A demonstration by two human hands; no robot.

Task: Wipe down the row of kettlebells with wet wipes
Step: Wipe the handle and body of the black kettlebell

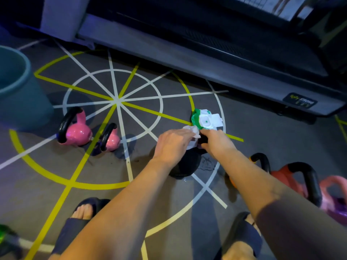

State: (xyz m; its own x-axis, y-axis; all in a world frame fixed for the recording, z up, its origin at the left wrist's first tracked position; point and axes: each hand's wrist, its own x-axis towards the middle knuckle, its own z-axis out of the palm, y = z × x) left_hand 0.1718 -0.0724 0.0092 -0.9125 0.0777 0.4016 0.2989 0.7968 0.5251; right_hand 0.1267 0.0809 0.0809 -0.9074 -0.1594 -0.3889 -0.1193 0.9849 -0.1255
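Observation:
A black kettlebell point(187, 166) stands on the floor in the middle, mostly under my hands. My left hand point(171, 145) holds a crumpled white wet wipe point(193, 136) against the top of it. My right hand point(216, 142) grips the kettlebell's black handle. Just beyond lies a green and white wet wipe pack point(205, 120) with its flap open. Two pink kettlebells point(77, 129) point(110, 138) with black handles stand to the left. At the right are an orange one point(261, 162), a red one point(293, 177) and a pink one point(332, 194).
A grey-blue bucket point(16, 91) stands at the far left. A treadmill base point(206, 64) runs across the back. The floor point(116, 100) carries white and yellow lines. My feet in dark slides point(84, 211) point(242, 235) are at the bottom. A green object point(3, 233) shows at the bottom left.

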